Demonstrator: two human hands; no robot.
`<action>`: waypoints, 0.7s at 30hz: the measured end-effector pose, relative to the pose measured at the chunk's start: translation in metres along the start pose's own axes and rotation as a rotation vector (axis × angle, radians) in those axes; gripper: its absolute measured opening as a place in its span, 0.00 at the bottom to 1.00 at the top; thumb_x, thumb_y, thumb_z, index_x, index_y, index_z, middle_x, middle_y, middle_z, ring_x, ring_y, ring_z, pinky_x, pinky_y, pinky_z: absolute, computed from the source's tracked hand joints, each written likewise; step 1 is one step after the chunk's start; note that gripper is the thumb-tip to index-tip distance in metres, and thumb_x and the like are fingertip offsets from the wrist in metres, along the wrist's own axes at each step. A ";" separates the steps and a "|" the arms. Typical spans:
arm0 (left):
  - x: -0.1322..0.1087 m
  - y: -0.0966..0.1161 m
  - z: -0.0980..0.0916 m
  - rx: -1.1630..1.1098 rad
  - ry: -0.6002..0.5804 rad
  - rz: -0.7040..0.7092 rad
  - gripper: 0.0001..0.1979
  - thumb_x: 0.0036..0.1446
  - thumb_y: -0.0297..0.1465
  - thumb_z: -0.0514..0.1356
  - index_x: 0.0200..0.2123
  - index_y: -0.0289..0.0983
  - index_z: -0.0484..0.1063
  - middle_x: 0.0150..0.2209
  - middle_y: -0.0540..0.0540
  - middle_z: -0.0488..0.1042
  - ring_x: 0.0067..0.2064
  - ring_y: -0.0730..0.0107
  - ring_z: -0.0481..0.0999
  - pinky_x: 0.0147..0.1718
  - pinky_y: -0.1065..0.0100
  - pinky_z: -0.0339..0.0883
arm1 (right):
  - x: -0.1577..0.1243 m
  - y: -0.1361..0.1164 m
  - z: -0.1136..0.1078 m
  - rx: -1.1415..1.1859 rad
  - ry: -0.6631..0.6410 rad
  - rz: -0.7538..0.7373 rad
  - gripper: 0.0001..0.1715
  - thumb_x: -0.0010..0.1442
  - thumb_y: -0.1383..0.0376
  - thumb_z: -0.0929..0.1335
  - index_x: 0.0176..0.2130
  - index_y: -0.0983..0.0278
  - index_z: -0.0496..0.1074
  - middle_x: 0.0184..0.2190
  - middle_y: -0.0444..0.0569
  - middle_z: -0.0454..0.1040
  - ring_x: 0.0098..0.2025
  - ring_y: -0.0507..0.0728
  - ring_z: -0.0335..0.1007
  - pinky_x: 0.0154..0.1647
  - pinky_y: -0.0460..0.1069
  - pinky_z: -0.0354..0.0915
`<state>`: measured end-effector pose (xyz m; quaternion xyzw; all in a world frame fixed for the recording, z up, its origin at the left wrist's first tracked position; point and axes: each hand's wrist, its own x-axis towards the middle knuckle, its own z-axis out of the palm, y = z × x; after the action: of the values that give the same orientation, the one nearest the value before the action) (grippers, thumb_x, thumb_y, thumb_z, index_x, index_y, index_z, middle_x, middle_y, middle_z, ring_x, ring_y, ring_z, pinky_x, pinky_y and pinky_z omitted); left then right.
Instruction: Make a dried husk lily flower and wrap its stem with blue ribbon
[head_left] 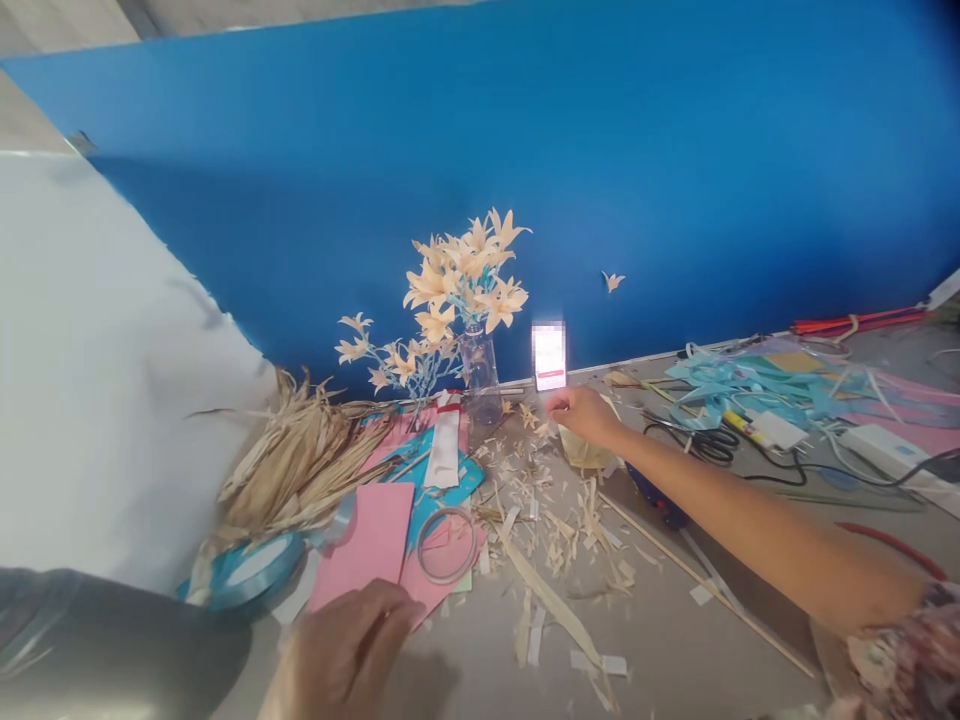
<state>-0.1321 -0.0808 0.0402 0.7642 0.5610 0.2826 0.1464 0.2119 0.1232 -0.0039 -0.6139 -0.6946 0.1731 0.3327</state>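
My right hand (587, 416) reaches forward, its fingers curled into a pinch just below a lit phone (550, 358) propped against the blue wall. Small pale flowers (529, 415) lie near those fingertips; what the pinch holds, if anything, I cannot make out. Close to me, my left hand (349, 640) is bent with its fingers together over the edge of the pink paper (375, 530). Its fingertips are partly hidden. A roll of clear tape (447, 546) lies just beyond it. Behind stands a clear bottle (481, 375) holding pale handmade lilies (469, 265).
Dried husks (292, 460) heap at the left, beside a blue ribbon roll (251, 570). Scraps and a long husk strip (555, 600) litter the middle. A thin stick (705, 580) lies under my right forearm. Blue strips (750, 380), cables and a white power strip (892, 455) crowd the right.
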 end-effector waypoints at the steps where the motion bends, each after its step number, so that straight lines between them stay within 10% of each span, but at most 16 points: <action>1: 0.003 0.001 0.006 -0.012 -0.014 -0.018 0.21 0.65 0.45 0.52 0.25 0.43 0.74 0.21 0.48 0.74 0.23 0.66 0.73 0.25 0.71 0.68 | -0.001 0.001 0.002 -0.009 0.000 -0.009 0.10 0.53 0.71 0.69 0.32 0.61 0.81 0.33 0.47 0.83 0.35 0.58 0.76 0.31 0.47 0.62; 6: 0.021 -0.003 0.036 0.003 -0.079 -0.080 0.13 0.63 0.38 0.54 0.43 0.43 0.76 0.36 0.45 0.81 0.35 0.61 0.80 0.33 0.66 0.72 | -0.006 -0.005 0.003 -0.029 0.027 -0.060 0.14 0.53 0.71 0.69 0.40 0.60 0.80 0.37 0.46 0.83 0.34 0.57 0.75 0.34 0.48 0.63; 17: 0.067 -0.014 0.049 0.402 -0.228 -0.283 0.11 0.64 0.35 0.54 0.41 0.37 0.74 0.43 0.38 0.76 0.46 0.54 0.77 0.38 0.63 0.66 | -0.040 -0.050 -0.048 0.232 0.244 -0.123 0.16 0.66 0.57 0.63 0.38 0.62 0.77 0.24 0.46 0.71 0.28 0.56 0.66 0.29 0.49 0.59; 21: 0.077 -0.017 0.062 0.415 -0.222 -0.250 0.06 0.62 0.32 0.57 0.37 0.37 0.73 0.44 0.38 0.75 0.49 0.53 0.75 0.37 0.64 0.64 | -0.082 -0.062 -0.059 0.508 -0.094 -0.079 0.25 0.68 0.47 0.62 0.34 0.61 0.76 0.16 0.39 0.54 0.18 0.51 0.50 0.19 0.48 0.49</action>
<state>-0.0923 0.0030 0.0017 0.7290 0.6774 0.0560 0.0810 0.2076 0.0224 0.0581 -0.4743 -0.6672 0.3571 0.4499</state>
